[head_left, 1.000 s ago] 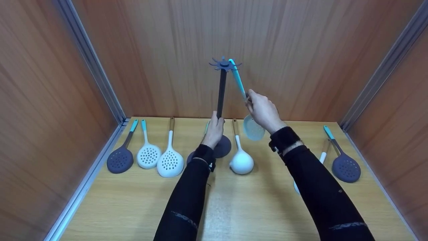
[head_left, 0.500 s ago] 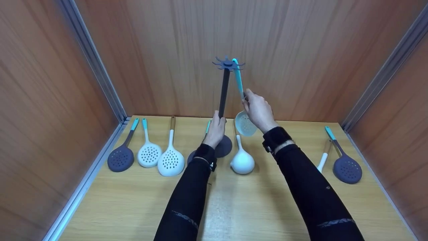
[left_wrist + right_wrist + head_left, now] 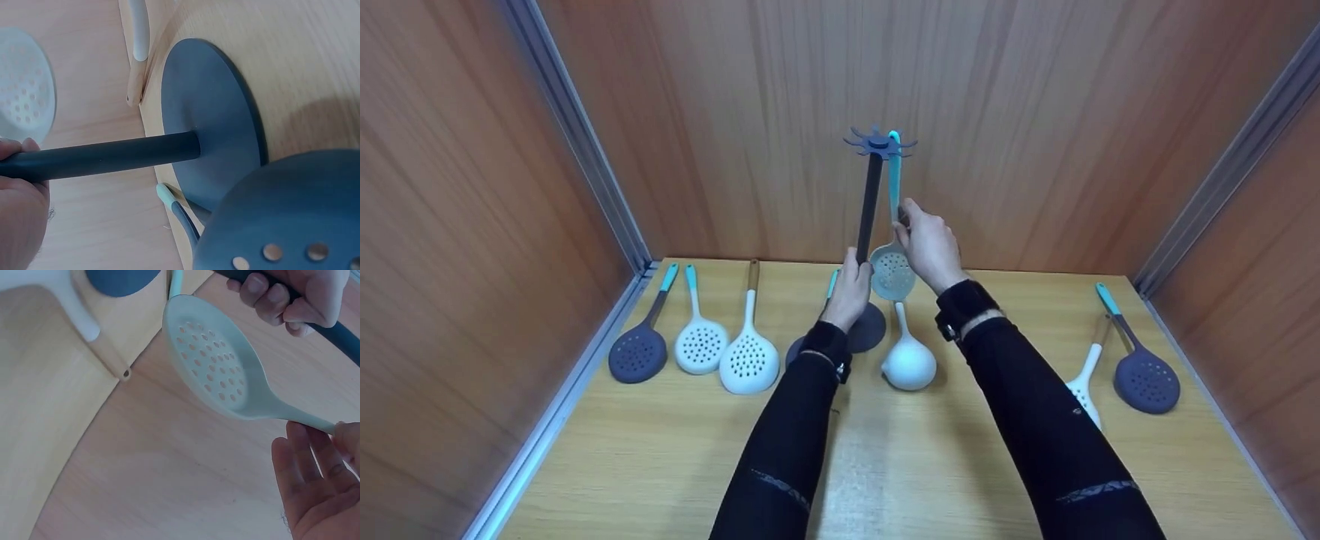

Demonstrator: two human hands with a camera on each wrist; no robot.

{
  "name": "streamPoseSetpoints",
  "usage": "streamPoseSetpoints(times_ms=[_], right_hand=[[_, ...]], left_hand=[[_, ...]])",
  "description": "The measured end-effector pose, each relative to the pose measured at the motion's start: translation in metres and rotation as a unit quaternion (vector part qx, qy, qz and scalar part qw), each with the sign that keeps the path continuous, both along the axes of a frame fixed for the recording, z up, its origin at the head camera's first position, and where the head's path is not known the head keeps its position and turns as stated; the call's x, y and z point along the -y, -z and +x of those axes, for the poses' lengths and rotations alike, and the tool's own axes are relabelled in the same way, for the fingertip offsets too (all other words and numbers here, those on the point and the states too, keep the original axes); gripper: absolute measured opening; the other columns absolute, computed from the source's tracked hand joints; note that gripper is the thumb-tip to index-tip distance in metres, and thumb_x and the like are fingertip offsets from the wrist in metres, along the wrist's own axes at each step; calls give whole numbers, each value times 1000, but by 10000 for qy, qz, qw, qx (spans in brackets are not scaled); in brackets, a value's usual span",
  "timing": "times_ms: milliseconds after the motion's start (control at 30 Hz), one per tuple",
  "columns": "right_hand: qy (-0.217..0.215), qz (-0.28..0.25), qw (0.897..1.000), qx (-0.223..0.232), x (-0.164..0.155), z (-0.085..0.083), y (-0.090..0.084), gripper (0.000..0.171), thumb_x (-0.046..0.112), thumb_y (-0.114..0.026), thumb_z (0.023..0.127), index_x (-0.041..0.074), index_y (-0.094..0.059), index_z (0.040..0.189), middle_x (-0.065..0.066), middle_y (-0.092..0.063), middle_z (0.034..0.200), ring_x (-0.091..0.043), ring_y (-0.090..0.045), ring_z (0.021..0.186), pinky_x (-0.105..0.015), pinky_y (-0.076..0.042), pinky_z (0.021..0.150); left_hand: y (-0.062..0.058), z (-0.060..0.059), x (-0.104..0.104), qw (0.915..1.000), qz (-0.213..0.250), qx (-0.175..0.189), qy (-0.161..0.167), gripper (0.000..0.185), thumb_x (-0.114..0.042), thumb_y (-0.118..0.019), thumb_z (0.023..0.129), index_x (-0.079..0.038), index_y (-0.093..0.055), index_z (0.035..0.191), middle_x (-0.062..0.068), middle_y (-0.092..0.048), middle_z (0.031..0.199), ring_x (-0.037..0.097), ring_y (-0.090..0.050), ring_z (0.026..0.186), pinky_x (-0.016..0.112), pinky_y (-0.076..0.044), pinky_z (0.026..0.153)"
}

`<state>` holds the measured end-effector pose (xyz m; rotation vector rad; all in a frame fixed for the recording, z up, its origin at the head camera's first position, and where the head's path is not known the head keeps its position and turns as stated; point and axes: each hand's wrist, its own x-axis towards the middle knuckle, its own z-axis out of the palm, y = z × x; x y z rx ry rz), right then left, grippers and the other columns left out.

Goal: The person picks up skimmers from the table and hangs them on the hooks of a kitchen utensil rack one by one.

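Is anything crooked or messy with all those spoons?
Nothing is spilled or broken. The stand leans a little where the left hand grips its pole. One pale skimmer hangs from the top hooks, held by the right hand. The other utensils lie flat on the table.

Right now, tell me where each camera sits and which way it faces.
Head: looks down from above at the stand, both sleeved arms, left hand and right hand.
Left wrist: beside the pole, faces the stand's round base; left hand's edge shows.
Right wrist: faces the pale skimmer; both hands show.
Shared: stand and skimmer.
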<state>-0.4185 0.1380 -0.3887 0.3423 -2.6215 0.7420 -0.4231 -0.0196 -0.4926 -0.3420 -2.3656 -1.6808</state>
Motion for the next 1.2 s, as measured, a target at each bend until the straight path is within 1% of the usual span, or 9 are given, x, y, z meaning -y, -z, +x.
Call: streamPoseSetpoints(times_ms=[67,233,467,667,800,1000,1100,1200], right_hand=[[7,-32,10000,86,2,-1,0,20,27,-57,108,16,-59,124,-7,-73,111,-24,-72,92,-41,-60,73],[-60,-145,9997,164,5,-2,-3,17,25,-58,107,14,-62,120,-7,-73,111,-25,-72,94,-41,-60,73],[-33,-255,9996,154,7,-2,-6,15,24,-58,107,15,-63,119,-5,-73,113,-23,-72,96,-41,-60,75],[-193,-304,9992,178,10,0,-7,17,26,-58,107,15,-63,119,-5,-73,112,-22,-72,95,-40,-60,76],[-291,-357,9987,205,7,2,-7,17,27,-59,107,15,-63,120,-5,-73,112,-21,-71,98,-38,-60,79],[-463,-418,9971,444,1,7,-5,22,31,-60,106,18,-62,123,-3,-72,112,-20,-70,99,-36,-60,78],[-520,-470,9956,628,-3,9,-3,26,33,-62,105,17,-61,126,-4,-72,113,-20,-71,100,-37,-60,76],[-538,-528,9941,784,-8,10,0,31,34,-63,104,15,-60,128,-6,-71,115,-21,-71,102,-39,-60,77]], left_hand=[[1,0,0,10000,-29,-29,-51,13,-23,-38,106,-11,-44,108,0,-41,85,20,-46,76,31,-36,66],[1,1,0,9999,-56,-123,-42,13,-22,-38,105,-10,-44,106,0,-41,84,20,-46,76,31,-37,66],[-1,1,-1,10000,-67,-15,-2,14,-23,-38,106,-11,-44,109,0,-42,85,20,-48,76,31,-38,66],[1,0,-1,9999,122,14,109,13,-21,-37,107,-11,-44,110,0,-43,84,19,-46,72,31,-38,65],[2,0,-1,9998,198,-19,80,12,-21,-38,106,-11,-44,108,0,-44,82,18,-45,69,30,-38,63],[1,1,-1,9999,149,34,55,13,-23,-37,107,-12,-44,110,-1,-44,82,18,-46,69,31,-38,63],[0,1,-1,10000,83,45,31,14,-23,-37,107,-11,-44,111,-1,-44,82,18,-47,70,31,-39,63],[-1,1,-1,10000,35,21,-21,14,-22,-38,106,-10,-44,111,-1,-43,82,18,-47,72,31,-39,64]])
